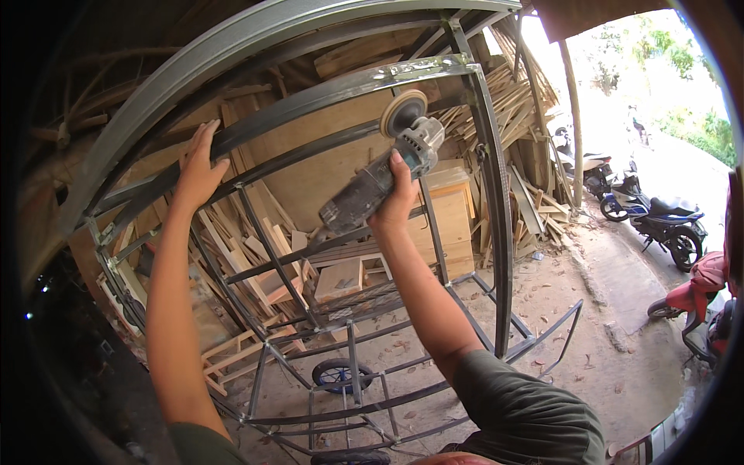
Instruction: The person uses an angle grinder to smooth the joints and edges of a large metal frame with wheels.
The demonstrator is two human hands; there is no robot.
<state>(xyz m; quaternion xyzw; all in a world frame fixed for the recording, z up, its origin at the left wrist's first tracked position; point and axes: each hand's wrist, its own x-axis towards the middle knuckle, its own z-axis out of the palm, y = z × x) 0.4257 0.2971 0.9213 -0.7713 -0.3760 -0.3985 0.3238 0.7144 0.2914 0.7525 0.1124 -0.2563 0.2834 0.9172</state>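
My right hand point(397, 194) is wrapped around the body of an angle grinder point(358, 192), thumb on top near its head. The grinder's round disc point(404, 113) points up and away, just below the curved top bar point(310, 96) of a steel frame; a gap shows between disc and bar. Toward its right end, the bar has a shiny, bare-metal stretch. My left hand point(200, 169) is raised to the left part of the same bar, its fingers stretched out against it and thumb apart, holding nothing.
The welded tube frame surrounds my arms, with a right upright point(496, 209) and lower rails near the ground. Behind stand wood offcuts point(508, 108) and a wooden cabinet point(448, 221). A small wheel point(341, 374) sits low. Motorbikes point(655, 213) are parked at right.
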